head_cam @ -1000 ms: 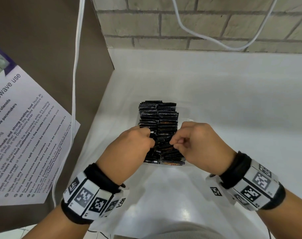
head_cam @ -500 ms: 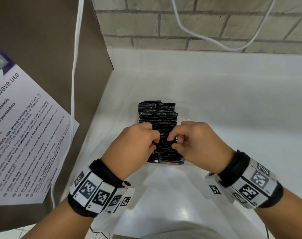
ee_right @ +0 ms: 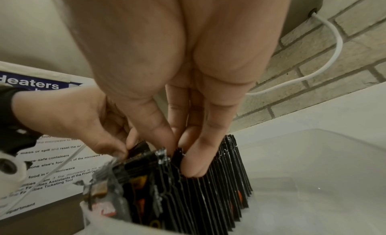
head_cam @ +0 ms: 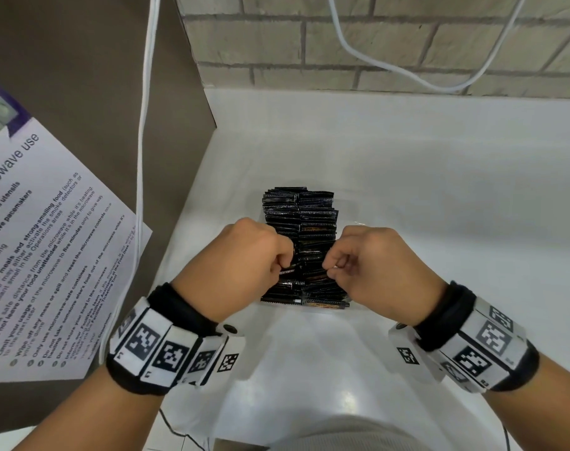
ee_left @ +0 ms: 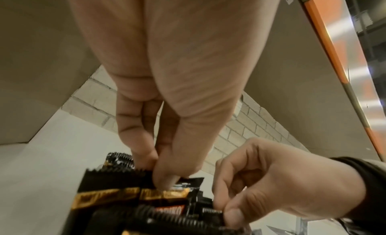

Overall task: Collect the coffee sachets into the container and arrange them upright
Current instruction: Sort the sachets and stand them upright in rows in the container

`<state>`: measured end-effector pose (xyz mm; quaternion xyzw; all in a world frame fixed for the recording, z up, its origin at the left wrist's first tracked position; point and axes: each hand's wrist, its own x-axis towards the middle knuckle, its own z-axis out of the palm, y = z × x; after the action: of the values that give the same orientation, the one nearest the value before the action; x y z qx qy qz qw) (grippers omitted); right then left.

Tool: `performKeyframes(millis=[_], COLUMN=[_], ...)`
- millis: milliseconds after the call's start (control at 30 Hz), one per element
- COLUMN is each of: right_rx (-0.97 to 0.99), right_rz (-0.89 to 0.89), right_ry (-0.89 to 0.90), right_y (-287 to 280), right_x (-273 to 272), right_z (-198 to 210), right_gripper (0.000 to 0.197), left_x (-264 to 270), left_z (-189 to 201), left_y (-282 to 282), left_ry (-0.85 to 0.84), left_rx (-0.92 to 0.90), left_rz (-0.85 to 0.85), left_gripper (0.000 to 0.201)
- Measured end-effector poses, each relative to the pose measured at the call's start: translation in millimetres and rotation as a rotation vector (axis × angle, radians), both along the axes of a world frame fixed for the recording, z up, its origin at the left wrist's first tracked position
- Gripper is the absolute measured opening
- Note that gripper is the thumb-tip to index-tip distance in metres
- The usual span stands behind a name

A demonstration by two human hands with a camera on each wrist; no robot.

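Since half a second ago the two hands have drawn slightly apart over the near end of the rows, so a gap opens between them; I judge this as straightening a slumped packet, late in the task. The left hand (head_cam: 256, 255) pinches a black, gold-banded foil coffee sachet (ee_left: 133, 193) by its crimped top edge. The right hand (head_cam: 371, 260), fingers curled, pinches sachet tops beside it. The clear plastic container (ee_right: 313, 164) on the white bench (head_cam: 407, 164) holds two packed rows of upright black sachets (head_cam: 299, 209).
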<state>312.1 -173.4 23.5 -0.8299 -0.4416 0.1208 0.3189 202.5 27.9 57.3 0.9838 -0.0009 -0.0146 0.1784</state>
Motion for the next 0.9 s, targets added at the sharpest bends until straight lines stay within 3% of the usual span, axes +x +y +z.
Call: performKeyframes(millis=[300,567,733,900], right_rx=[0.025,0.028,-0.004,0.030], right_rz=[0.014,-0.012,-0.031,-0.033], right_ry=[-0.018,-0.015,0.015,0.036], right_y=[0,-2,0,0], right_x=[1,2,-1,0], right_z=[-1,0,2,-1], right_gripper=[0.025,0.024,0.024,0.024], left_x=[15,9,4,4], left_z=[3,-2,-14,-23], left_y=[-9,-2,-1,4], left_ry=[0.215,0.126,0.002,-0.036], left_rx=[0.048,-0.004,0.014,-0.036], left_rz=[-0.068,-0.112,-0.165,-0.154], left_gripper=[0.037,0.066,0.039,0.031])
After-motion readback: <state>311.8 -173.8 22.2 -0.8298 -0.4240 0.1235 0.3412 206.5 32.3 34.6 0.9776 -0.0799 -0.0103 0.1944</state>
